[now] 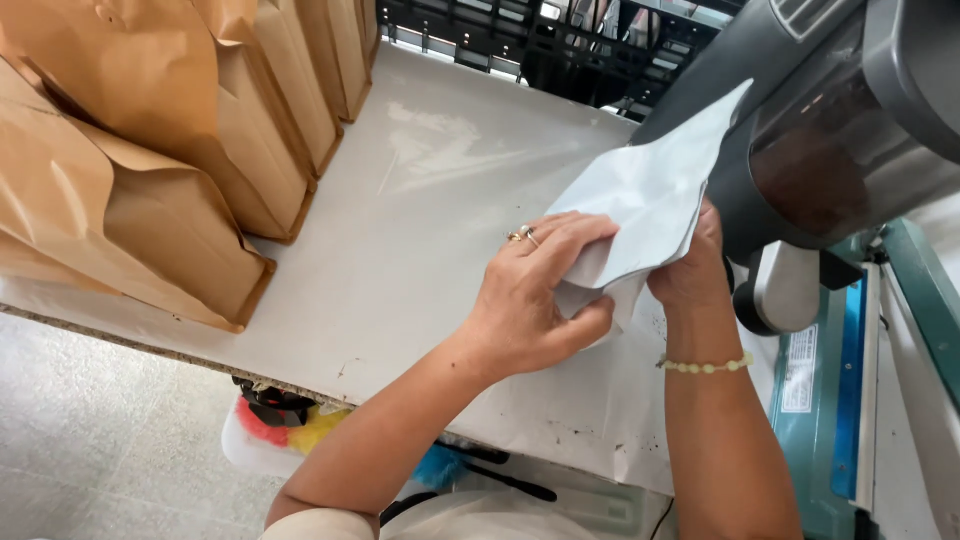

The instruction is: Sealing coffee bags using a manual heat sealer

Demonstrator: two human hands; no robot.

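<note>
A flat white pouch bag (650, 195) is held over the white table (400, 250), tilted up toward a dark grey grinder machine (830, 130). My left hand (540, 295), with rings on one finger, grips the bag's lower left side, thumb underneath. My right hand (690, 270), with a bead bracelet at the wrist, holds the bag's lower right edge, mostly hidden behind the bag. The bag's upper corner reaches the machine's transparent hopper, which holds dark brown contents.
Several brown paper bags (150, 170) stand along the table's left and back. A teal heat sealer (850, 380) lies at the right. Under the table edge sit a bin with red, yellow and blue items (290, 425). A black crate (540, 45) is behind.
</note>
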